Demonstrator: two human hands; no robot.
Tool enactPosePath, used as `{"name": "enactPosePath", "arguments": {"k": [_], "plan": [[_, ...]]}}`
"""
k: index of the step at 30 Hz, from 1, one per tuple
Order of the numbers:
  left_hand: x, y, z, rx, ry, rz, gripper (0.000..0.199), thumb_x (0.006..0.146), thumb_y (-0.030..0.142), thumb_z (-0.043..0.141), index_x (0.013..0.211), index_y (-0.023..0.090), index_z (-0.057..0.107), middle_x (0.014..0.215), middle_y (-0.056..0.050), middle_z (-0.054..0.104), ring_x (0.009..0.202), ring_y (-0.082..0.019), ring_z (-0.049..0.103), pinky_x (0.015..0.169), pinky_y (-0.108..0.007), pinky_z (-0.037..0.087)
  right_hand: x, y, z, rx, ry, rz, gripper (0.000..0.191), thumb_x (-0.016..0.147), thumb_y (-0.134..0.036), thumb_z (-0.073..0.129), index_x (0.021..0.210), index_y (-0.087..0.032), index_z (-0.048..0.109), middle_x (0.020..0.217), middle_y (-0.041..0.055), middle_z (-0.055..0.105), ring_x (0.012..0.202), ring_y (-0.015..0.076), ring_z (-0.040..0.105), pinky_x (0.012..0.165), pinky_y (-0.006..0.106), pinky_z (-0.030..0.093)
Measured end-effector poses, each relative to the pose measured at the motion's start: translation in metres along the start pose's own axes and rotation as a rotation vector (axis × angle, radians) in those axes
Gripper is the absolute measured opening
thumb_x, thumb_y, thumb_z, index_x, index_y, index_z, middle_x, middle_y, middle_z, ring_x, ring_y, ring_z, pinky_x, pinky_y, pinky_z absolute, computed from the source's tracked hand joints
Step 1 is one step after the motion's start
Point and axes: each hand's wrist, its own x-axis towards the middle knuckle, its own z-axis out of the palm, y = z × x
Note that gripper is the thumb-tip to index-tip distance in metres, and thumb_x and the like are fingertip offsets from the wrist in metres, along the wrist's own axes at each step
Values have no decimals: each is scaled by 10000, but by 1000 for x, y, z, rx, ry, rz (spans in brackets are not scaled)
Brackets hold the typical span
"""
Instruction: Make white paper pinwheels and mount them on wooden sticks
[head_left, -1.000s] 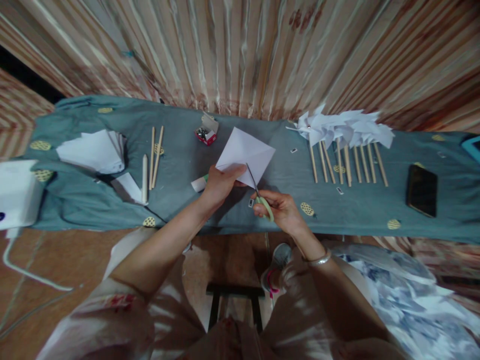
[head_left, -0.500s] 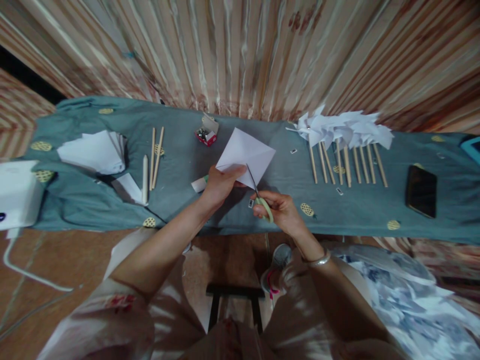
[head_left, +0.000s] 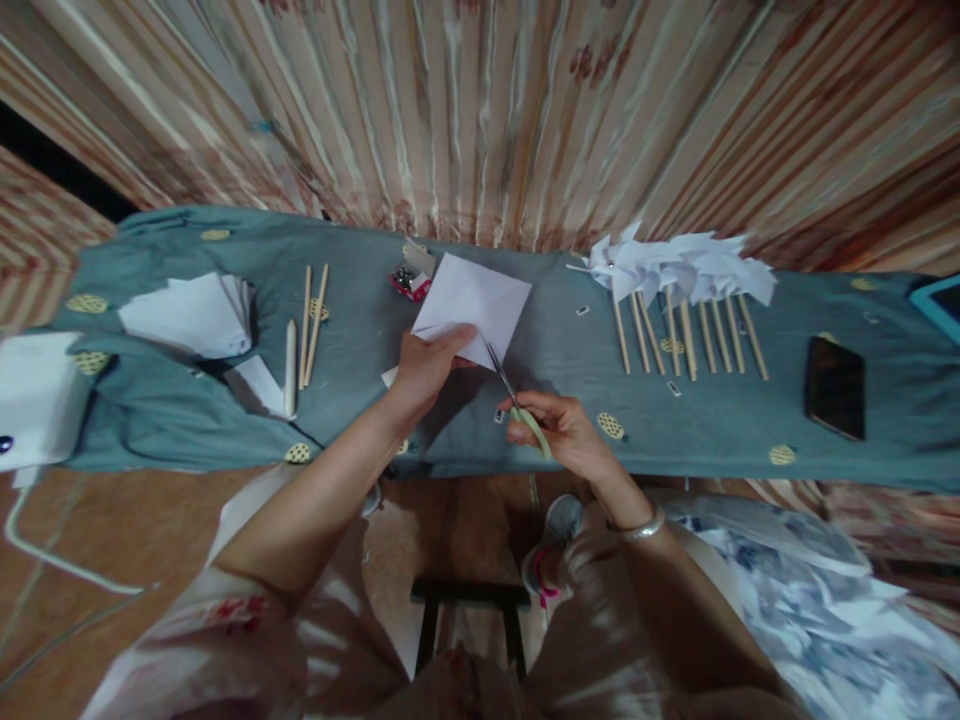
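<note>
My left hand [head_left: 429, 368] pinches a square sheet of white paper [head_left: 480, 298] along its near left side, thumb on top and fingers below. A slit runs in from the paper's left corner. In my right hand [head_left: 556, 428] is a pair of scissors [head_left: 529, 418] with light green handles. Their blades point away from me and meet the near corner of the paper. How far the blades are parted is hard to make out. A small red box [head_left: 411, 282] of shiny pins lies open just left of the paper.
A stack of white paper [head_left: 191, 315] lies left, with wooden sticks [head_left: 311, 330] and a pale marker-like stick [head_left: 290, 365] nearby. Paper pinwheels on sticks [head_left: 679, 268] lie right, then a dark phone [head_left: 835, 388]. A white device [head_left: 37, 400] stands at the left end.
My left hand and the paper have shifted a little to the left, away from the scissors. The blades now overlap less of the paper's near corner.
</note>
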Motion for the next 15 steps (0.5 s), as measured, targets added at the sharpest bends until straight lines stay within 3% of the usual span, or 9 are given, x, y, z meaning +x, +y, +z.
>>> {"name": "enactPosePath", "arguments": {"k": [8,15], "plan": [[3,6,-6,-69,-78,41,196,635,290,756,798,198,701,764,-19,731,629,-180,688,612,-309,582,0,-4,-12,37,-57,28,439,588,-471,861,874,-180,699,621,-57,580,540,58,485,528,196,422],[7,7,-9,-16,17,32,248,578,307,781,780,192,694,838,-31,749,744,-212,692,635,-313,578,-4,-13,-31,51,-97,89,439,604,-495,856,873,-183,700,629,-35,623,561,95,580,549,226,488]]}}
